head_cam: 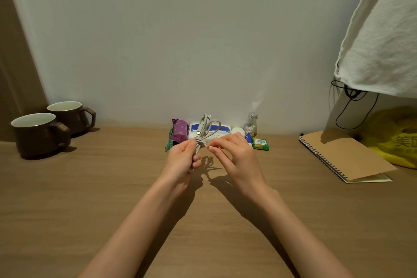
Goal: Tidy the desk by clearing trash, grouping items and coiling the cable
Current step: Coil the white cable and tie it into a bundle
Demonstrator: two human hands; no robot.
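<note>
Found cable (pixel 204 127) bundled in loops above the desk (pixel 101 187), in front of small items (pixel 260 143) grouped at the wall (pixel 180 52). Saw left hand (pixel 182 158) curled round its lower part, gripping. Noted right hand (pixel 235 153) just beside the wrapped middle, fingers bent — could not tell whether pinching it. Logged two mugs (pixel 38 134) at left.

On desk (pixel 101 187): front mug (pixel 37 135), rear mug (pixel 67 117) at 10 o'clock; tissue box (pixel 225 130), jar (pixel 251 125) at 12, against wall (pixel 180 52); notebook (pixel 345 156) at 2, bag (pixel 392 135) behind.
</note>
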